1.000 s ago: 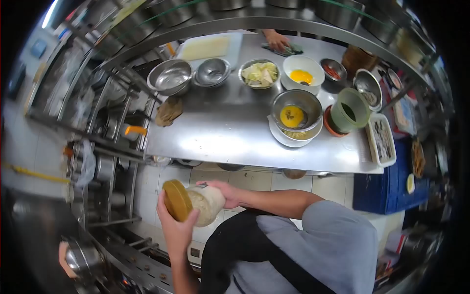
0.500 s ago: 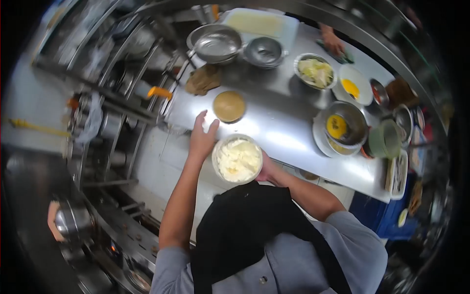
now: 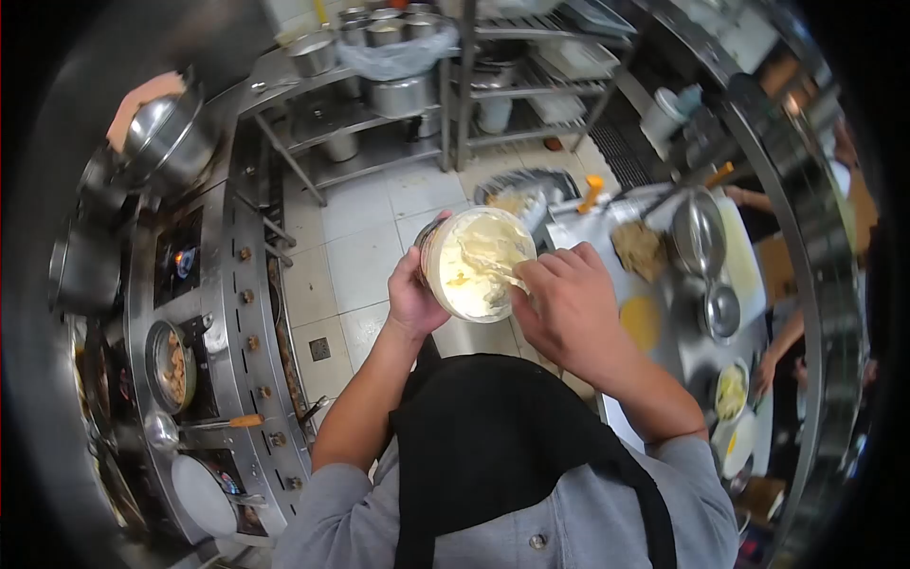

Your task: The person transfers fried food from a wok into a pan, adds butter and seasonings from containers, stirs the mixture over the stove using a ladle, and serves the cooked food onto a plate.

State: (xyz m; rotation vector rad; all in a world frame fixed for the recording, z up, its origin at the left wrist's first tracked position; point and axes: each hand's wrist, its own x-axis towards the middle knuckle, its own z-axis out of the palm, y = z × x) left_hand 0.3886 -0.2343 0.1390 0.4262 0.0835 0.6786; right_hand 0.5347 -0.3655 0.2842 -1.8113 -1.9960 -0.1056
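A round tub (image 3: pixel 479 299) of pale, creamy contents is tilted in front of my body. My left hand (image 3: pixel 417 294) is wrapped round its left side. At the tub's right rim, my right hand (image 3: pixel 569 303) has its fingers pressed together on a thin, pale thing that reaches into the cream and is too smeared to name. The tub's yellowish lid (image 3: pixel 640 321) lies on the steel table (image 3: pixel 668 356), partly behind my right forearm.
On the left is a stove (image 3: pixel 232 332) with a lit burner, a pan of food (image 3: pixel 172 365) and a ladle (image 3: pixel 163 431). A brown cloth (image 3: pixel 638 248), metal bowls (image 3: pixel 699 232) and food bowls are on the table. Another person's arm (image 3: pixel 782 341) reaches in from the right.
The view has swung left towards the stove. The lid has come off the tub and lies on the table. My left hand has taken hold of the tub, and my right hand has moved to its rim.
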